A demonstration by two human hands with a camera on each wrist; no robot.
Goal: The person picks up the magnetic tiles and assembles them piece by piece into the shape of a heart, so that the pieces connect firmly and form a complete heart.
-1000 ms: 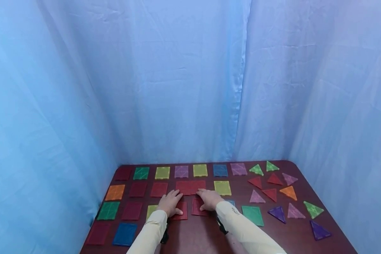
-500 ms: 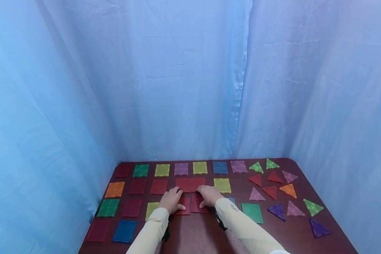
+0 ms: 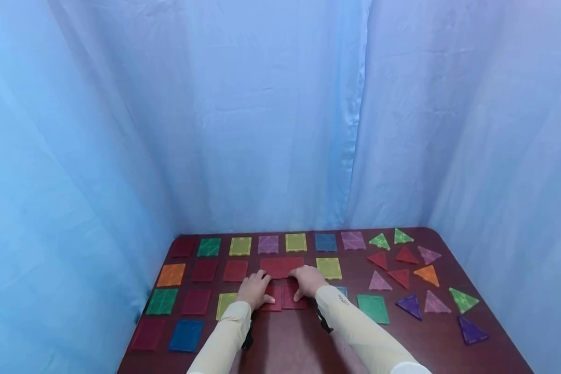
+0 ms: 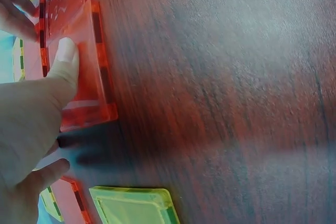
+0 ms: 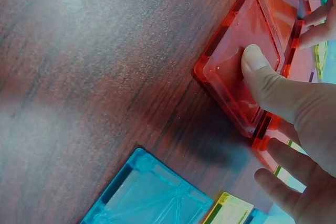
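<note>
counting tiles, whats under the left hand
Under the left hand, a red square tile shows beneath the thumb; whatever else the hand covers can't be seen.

No word, number or brand legible in any of your three views. One small dark mark point(image 3: 344, 300), letter-like, sits near the far end of your right sleeve point(image 3: 366, 331), its characters too small to make out from the head view. Pale strokes point(image 4: 59, 2) show in your left wrist view on the right-hand near red tile point(image 4: 73, 6); print or glare, you cannot tell.
</note>
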